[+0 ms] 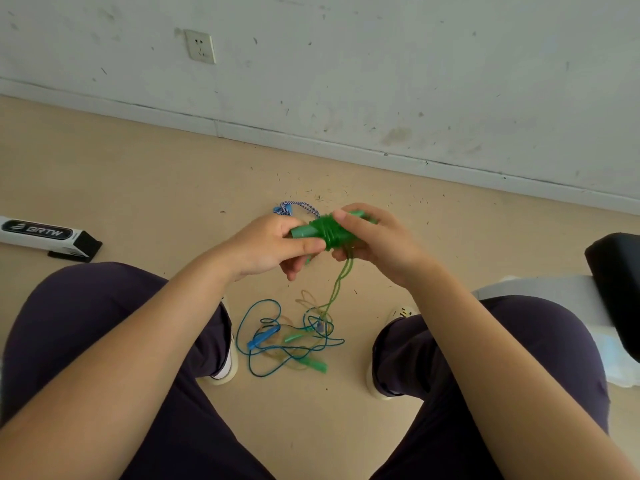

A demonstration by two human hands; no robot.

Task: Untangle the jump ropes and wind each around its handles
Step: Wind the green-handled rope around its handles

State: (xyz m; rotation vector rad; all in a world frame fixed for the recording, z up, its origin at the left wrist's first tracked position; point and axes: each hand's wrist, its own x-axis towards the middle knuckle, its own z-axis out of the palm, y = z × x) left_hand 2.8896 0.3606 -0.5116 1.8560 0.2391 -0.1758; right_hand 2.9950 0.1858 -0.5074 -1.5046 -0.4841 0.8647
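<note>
Head-worn view, looking steeply down, close over lap, floor

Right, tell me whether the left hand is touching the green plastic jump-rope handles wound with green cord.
Touching. The head view shows the left hand gripping one end of the green plastic handles, fingers wrapped around them.

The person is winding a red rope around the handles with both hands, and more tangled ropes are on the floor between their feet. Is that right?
Not quite: the rope being wound is green, not red, as the head view shows. The rest holds: the left hand and right hand both hold the handles, and more tangled ropes lie on the floor between the feet.
</note>
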